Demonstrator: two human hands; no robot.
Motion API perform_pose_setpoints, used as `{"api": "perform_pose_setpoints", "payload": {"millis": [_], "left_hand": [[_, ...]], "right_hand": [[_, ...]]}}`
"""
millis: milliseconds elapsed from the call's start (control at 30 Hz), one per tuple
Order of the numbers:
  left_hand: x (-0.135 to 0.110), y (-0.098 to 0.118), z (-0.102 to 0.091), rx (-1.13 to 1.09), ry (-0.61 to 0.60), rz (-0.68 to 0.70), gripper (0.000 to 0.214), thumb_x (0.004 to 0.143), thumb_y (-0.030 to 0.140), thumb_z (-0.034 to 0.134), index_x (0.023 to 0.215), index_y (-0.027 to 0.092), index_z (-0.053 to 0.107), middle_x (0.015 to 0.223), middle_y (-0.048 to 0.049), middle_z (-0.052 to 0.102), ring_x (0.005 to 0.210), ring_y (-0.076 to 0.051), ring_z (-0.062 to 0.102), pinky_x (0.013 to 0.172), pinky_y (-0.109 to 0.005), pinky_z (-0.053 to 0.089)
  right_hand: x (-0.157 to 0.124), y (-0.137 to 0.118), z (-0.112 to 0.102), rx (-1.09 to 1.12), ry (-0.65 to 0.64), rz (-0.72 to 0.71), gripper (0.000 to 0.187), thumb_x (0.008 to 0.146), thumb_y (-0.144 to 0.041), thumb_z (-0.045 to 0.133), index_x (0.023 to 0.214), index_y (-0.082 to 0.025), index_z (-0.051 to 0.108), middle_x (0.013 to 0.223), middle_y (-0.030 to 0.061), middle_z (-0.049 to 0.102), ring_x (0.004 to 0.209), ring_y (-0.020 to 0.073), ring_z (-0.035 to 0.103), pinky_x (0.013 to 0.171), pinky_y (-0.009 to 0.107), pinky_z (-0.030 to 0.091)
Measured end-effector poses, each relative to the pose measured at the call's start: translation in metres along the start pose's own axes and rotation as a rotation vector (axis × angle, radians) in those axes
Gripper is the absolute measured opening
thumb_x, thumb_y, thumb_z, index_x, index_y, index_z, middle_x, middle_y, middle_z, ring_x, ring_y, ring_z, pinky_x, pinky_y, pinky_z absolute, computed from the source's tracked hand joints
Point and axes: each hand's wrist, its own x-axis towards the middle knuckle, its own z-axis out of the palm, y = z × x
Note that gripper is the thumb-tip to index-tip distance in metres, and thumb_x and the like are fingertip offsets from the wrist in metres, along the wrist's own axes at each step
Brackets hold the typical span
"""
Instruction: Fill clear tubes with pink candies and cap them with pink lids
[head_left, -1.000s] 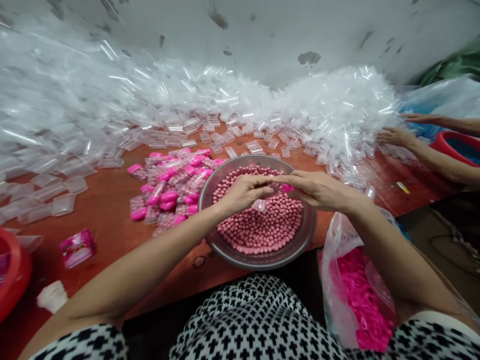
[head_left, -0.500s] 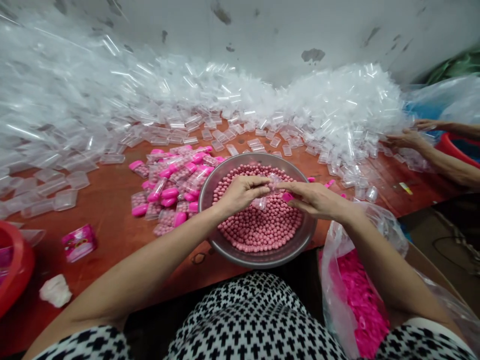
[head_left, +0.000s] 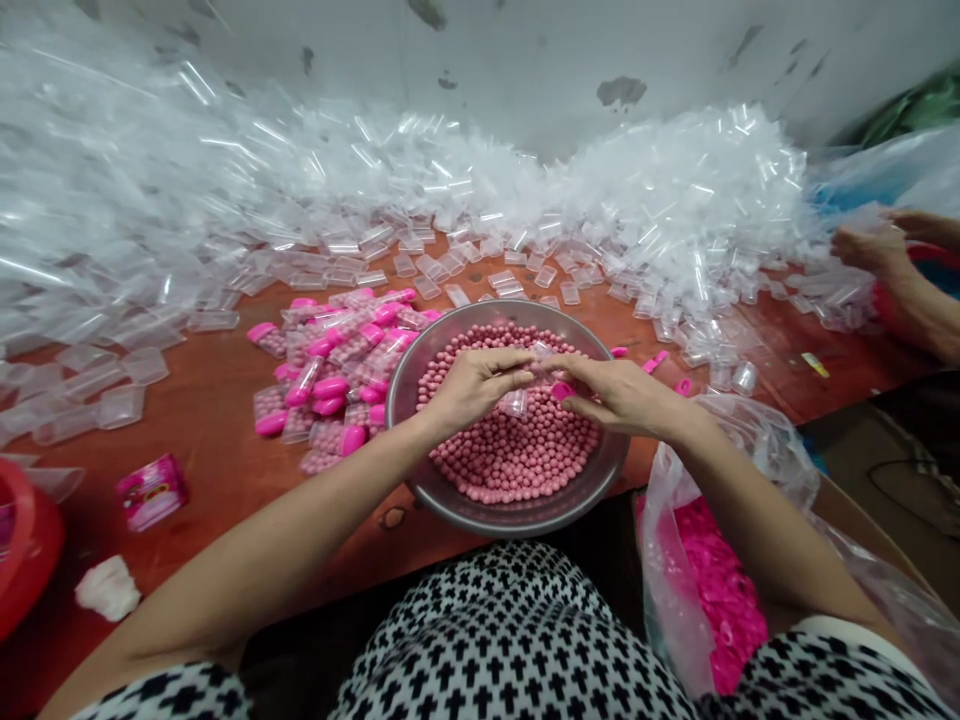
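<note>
Over a metal bowl [head_left: 400, 425] of round pink candy-like balls [head_left: 517, 455], my two hands meet fingertip to fingertip. Pinched in my left hand [head_left: 480, 388] are clear plastic containers [head_left: 515, 403], partly hidden by the fingers. My right hand [head_left: 626, 395] holds a bright pink cap [head_left: 562, 392] between thumb and fingers, while its index finger reaches to the containers' upper end. To the bowl's left lies a heap of filled containers with pink caps [head_left: 330, 387].
A large pile of clear containers [head_left: 660, 215] lines the wall. Loose pink caps [head_left: 656, 361] lie right of the bowl; a plastic bag [head_left: 664, 580] of caps hangs below. At left are a red basin [head_left: 34, 550], a pink packet [head_left: 151, 492] and white tissue [head_left: 109, 588]. A co-worker's hands [head_left: 874, 245] are far right.
My hands keep nearly the same pose over the bowl, and the pink cap is turned slightly. The co-worker's hands have moved right, off the container pile. The view has shifted a little.
</note>
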Motion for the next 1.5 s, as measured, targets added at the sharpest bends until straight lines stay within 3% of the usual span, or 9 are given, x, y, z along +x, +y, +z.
{"api": "perform_pose_setpoints", "payload": {"millis": [167, 367, 500, 800, 867, 1067, 1200, 1367, 1500], "left_hand": [[0.0, -0.003, 0.002, 0.077, 0.008, 0.01, 0.026, 0.079, 0.034, 0.071, 0.099, 0.019, 0.08, 0.103, -0.0074, 0.078, 0.097, -0.024, 0.072, 0.09, -0.034, 0.053], [0.002, -0.003, -0.002, 0.031, 0.015, -0.04, 0.028, 0.077, 0.036, 0.072, 0.097, 0.018, 0.08, 0.1, -0.0059, 0.079, 0.092, -0.024, 0.072, 0.084, -0.033, 0.056], [0.001, -0.002, 0.0, -0.051, -0.006, -0.019, 0.032, 0.077, 0.037, 0.073, 0.101, 0.017, 0.079, 0.104, -0.0081, 0.078, 0.097, -0.025, 0.072, 0.088, -0.034, 0.055], [0.001, -0.005, -0.004, -0.01, 0.087, -0.068, 0.035, 0.074, 0.04, 0.076, 0.1, 0.016, 0.079, 0.103, -0.0088, 0.078, 0.095, -0.025, 0.071, 0.09, -0.038, 0.055], [0.002, -0.004, -0.004, -0.097, 0.07, -0.134, 0.041, 0.072, 0.042, 0.078, 0.103, 0.015, 0.079, 0.101, -0.0084, 0.078, 0.09, -0.024, 0.071, 0.085, -0.037, 0.057], [0.001, 0.003, 0.001, -0.22, 0.007, -0.183, 0.04, 0.073, 0.041, 0.078, 0.105, 0.016, 0.078, 0.098, -0.0077, 0.077, 0.083, -0.019, 0.07, 0.078, -0.033, 0.058], [-0.002, 0.004, 0.003, -0.165, -0.033, -0.097, 0.038, 0.078, 0.039, 0.075, 0.108, 0.017, 0.077, 0.104, -0.0082, 0.076, 0.088, -0.021, 0.07, 0.08, -0.031, 0.057], [-0.005, 0.006, 0.001, -0.046, 0.0, 0.045, 0.026, 0.082, 0.036, 0.072, 0.102, 0.02, 0.079, 0.104, -0.0075, 0.077, 0.096, -0.023, 0.07, 0.085, -0.03, 0.054], [-0.005, 0.009, 0.0, -0.096, -0.013, 0.013, 0.026, 0.081, 0.036, 0.073, 0.099, 0.019, 0.08, 0.099, -0.0073, 0.077, 0.09, -0.021, 0.069, 0.078, -0.029, 0.055]], "right_hand": [[-0.008, 0.001, 0.001, -0.135, -0.095, 0.098, 0.019, 0.096, -0.026, 0.047, 0.109, -0.017, 0.056, 0.087, 0.007, 0.068, 0.073, 0.019, 0.063, 0.062, 0.026, 0.038], [-0.014, -0.001, -0.007, 0.058, 0.01, 0.103, 0.033, 0.096, -0.029, 0.05, 0.127, -0.02, 0.053, 0.081, 0.0021, 0.066, 0.066, 0.0157, 0.06, 0.062, 0.025, 0.041], [-0.005, -0.005, -0.007, 0.097, -0.019, 0.039, 0.038, 0.095, -0.026, 0.051, 0.133, -0.022, 0.051, 0.079, -0.0007, 0.064, 0.06, 0.0136, 0.055, 0.06, 0.024, 0.038], [-0.009, -0.005, -0.006, -0.094, -0.03, 0.112, 0.024, 0.094, -0.027, 0.051, 0.114, -0.017, 0.06, 0.083, 0.0056, 0.069, 0.069, 0.0179, 0.061, 0.061, 0.026, 0.039], [-0.014, -0.002, -0.008, 0.01, 0.032, 0.143, 0.032, 0.094, -0.03, 0.054, 0.123, -0.018, 0.058, 0.083, 0.0044, 0.07, 0.069, 0.0171, 0.064, 0.064, 0.026, 0.044], [-0.003, -0.001, 0.0, 0.36, 0.532, 0.148, 0.031, 0.09, -0.033, 0.064, 0.118, -0.02, 0.065, 0.105, 0.0076, 0.074, 0.09, 0.0196, 0.071, 0.081, 0.032, 0.055], [0.01, -0.007, 0.009, 0.313, 0.554, 0.042, 0.027, 0.089, -0.029, 0.067, 0.114, -0.019, 0.068, 0.107, 0.0092, 0.075, 0.094, 0.0204, 0.071, 0.088, 0.034, 0.055], [0.011, -0.009, 0.011, 0.304, 0.503, 0.064, 0.025, 0.089, -0.036, 0.067, 0.109, -0.021, 0.07, 0.101, 0.0079, 0.076, 0.09, 0.0205, 0.071, 0.081, 0.033, 0.057], [0.01, -0.012, 0.011, 0.34, 0.521, 0.093, 0.024, 0.086, -0.035, 0.071, 0.105, -0.02, 0.071, 0.096, 0.0076, 0.076, 0.087, 0.02, 0.07, 0.078, 0.032, 0.055]]}}
